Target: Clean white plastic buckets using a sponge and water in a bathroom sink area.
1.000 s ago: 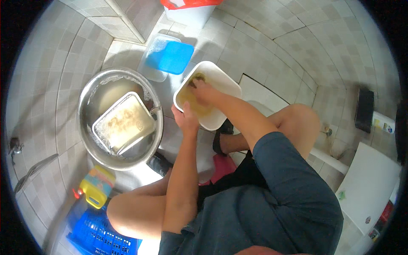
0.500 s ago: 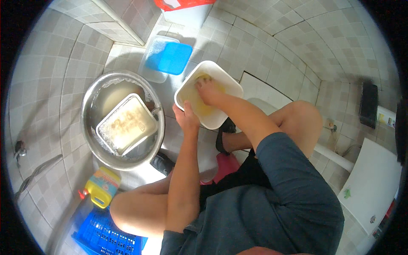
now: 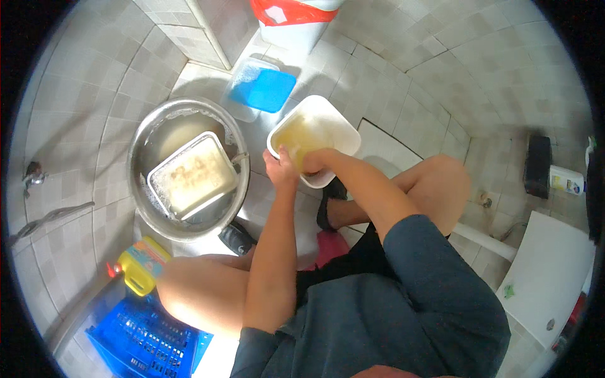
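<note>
My left hand [image 3: 281, 167] grips the near left rim of a white rectangular tub [image 3: 345, 133], its fingers wrapped round the outside. The tub is tilted, and a yellowish patch shows on its inside; whether that is liquid or a stain I cannot tell. Inside the tub, against the near wall, my right hand [image 3: 317, 161] is curled with its fingers turned down. What it holds, if anything, is hidden. Left of the tub stands a large round metal basin [image 3: 136, 183] of cloudy, sudsy water. A second white tub [image 3: 195, 175] floats or rests in it, with foamy patches.
Beyond the tub lie a clear plastic container or lid [image 3: 242, 112] and a blue lid [image 3: 275, 92]. A white bin [image 3: 296, 36] with a red bag stands farther back. At left are a yellow bottle [image 3: 140, 271] and a blue basket [image 3: 142, 337]. Walls are close on both sides.
My right hand has moved from the far part of the tub's inside to its near wall. The left hand still grips the rim. The view has shifted slightly.
</note>
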A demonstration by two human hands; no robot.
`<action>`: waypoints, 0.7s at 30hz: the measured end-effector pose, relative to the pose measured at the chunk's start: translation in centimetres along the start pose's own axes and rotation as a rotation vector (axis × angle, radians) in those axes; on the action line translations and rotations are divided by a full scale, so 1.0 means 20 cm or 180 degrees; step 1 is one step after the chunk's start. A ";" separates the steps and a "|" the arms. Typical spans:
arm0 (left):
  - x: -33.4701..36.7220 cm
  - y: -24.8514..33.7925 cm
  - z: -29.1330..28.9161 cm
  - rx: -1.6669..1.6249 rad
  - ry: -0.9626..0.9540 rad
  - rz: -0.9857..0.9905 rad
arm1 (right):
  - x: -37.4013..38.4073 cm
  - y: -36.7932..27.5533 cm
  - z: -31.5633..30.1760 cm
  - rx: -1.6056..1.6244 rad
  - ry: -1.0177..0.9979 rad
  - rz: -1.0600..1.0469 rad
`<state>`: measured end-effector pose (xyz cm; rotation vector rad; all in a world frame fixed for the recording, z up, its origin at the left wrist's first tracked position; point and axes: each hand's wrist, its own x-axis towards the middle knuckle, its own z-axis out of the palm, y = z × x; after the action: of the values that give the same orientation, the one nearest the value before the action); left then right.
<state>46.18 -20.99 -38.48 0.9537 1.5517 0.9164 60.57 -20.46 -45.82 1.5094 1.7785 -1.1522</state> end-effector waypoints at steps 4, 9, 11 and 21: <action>0.02 -0.06 -0.04 -0.0119 0.0229 0.0126 | -0.18 -0.18 -0.09 0.0707 0.0090 -0.0321; 0.05 -0.07 -0.04 -0.0075 0.0159 -0.0223 | -0.48 -0.19 -0.13 0.0975 0.0522 -0.1080; 0.07 -0.04 -0.11 -0.0212 0.0192 -0.0359 | -0.63 -0.35 -0.12 0.1124 0.1016 -0.0662; -0.10 0.22 -0.08 -0.0487 -0.0701 -0.0631 | -0.78 -0.35 0.08 0.1044 0.3152 -0.0108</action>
<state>45.30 -21.24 -33.51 0.7502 1.3419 0.7513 57.15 -29.94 -31.80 2.5463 2.2689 -0.7561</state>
